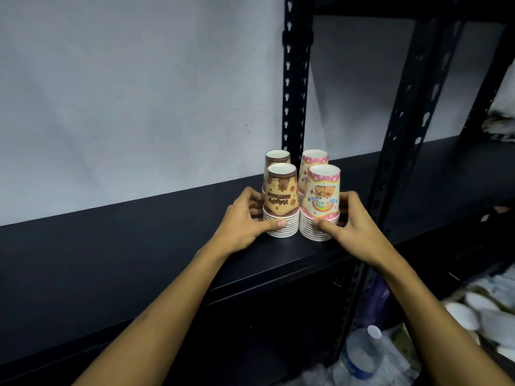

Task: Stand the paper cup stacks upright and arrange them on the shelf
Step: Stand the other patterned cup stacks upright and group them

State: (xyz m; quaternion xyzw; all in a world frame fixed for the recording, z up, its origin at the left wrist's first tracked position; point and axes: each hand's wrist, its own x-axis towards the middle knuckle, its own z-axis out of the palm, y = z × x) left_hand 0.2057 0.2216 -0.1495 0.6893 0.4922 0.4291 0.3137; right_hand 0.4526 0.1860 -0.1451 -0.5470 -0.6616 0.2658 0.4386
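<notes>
Several stacks of paper cups stand rim-down on the dark shelf (139,240), packed close together. The front brown stack (281,200) has my left hand (245,218) curled round its lower rims, thumb across the front. My right hand (348,218) grips the rims of the front pink stack (323,201) the same way. Behind them stand a second brown stack (277,158) and a second pink stack (314,160), partly hidden by the front ones.
A black perforated upright (295,79) rises just behind the cups, another post (401,135) stands to the right. A grey wall backs the shelf. Lower right holds a water bottle (362,355) and white plates (473,313).
</notes>
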